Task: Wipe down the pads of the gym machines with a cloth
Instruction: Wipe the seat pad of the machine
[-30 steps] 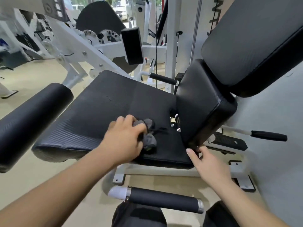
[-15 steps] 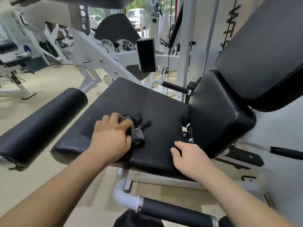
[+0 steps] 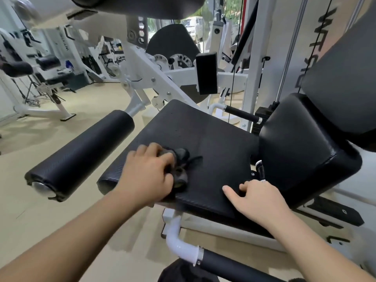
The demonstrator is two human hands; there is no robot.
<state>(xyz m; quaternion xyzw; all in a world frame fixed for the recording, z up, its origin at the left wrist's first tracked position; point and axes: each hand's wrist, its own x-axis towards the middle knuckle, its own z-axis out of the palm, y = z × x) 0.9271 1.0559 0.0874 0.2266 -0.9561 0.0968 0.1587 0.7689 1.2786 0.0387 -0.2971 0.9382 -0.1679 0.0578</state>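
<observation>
Wiping the seat pad (image 3: 207, 139), cloth (image 3: 181, 169) bunched in my left hand (image 3: 146, 176).
My left hand grips the dark cloth and presses it onto the seat pad near its near-left corner, close to the front edge. My right hand (image 3: 258, 198) holds nothing; it rests on the pad's near edge, fingers loosely bent and thumb out, just beside the lower back pad (image 3: 305, 143). A roller pad (image 3: 81, 153) lies off the seat's left edge.

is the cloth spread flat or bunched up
Bunched up: the cloth is a lumpy wad gripped by the left hand on the seat pad, not laid flat.
</observation>
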